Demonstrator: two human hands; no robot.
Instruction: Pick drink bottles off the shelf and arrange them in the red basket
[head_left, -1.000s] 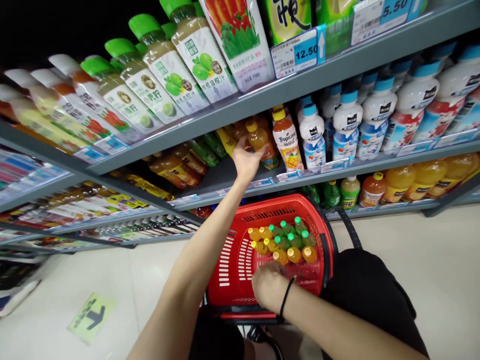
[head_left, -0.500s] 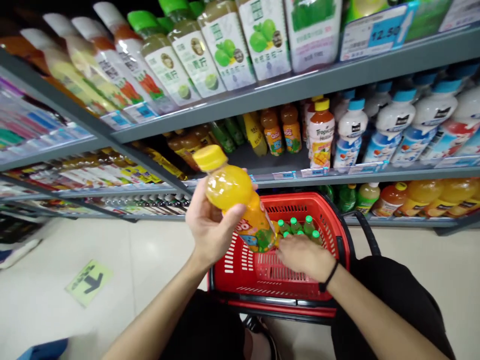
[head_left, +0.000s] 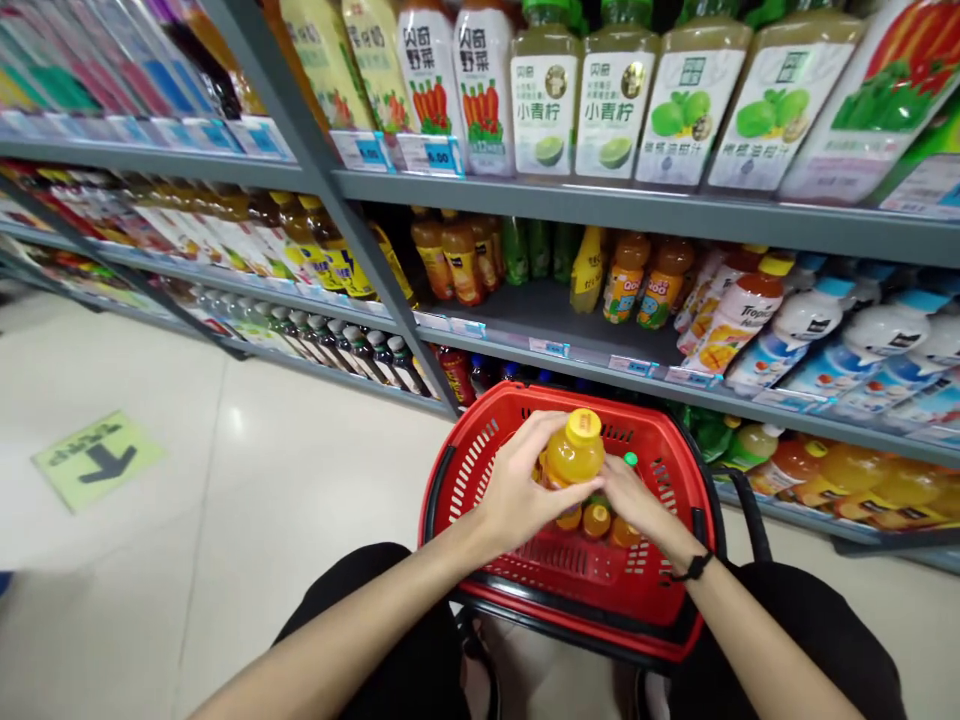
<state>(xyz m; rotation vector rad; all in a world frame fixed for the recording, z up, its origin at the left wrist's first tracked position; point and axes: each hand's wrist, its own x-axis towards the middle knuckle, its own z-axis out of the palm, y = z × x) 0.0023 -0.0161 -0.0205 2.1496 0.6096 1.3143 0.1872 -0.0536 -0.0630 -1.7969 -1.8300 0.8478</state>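
Observation:
My left hand (head_left: 525,475) is wrapped round a juice bottle (head_left: 574,460) with a yellow cap and yellow-orange contents. It holds the bottle nearly upright, over the inside of a red shopping basket (head_left: 480,580). My right hand (head_left: 634,500) reaches into the basket just right of this bottle. Its fingertips are hidden by the bottle and the left thumb, so I cannot tell what they grip. Below the hands, several orange juice bottles (head_left: 596,520) stand in the basket. A green bottle cap (head_left: 630,459) shows behind the right hand.
A drinks shelf (head_left: 480,195) runs across behind the basket. Its middle level holds small Qoo bottles (head_left: 626,280), a leaning Tropicana bottle (head_left: 739,315) and white blue-capped bottles (head_left: 802,320). The basket's black handle (head_left: 750,510) hangs out at right. A floor arrow sticker (head_left: 97,460) lies left.
The view has turned left. My left hand has lowered the juice bottle from in front of the shelf into the basket area and set it more upright. Orange bottles now show in the basket.

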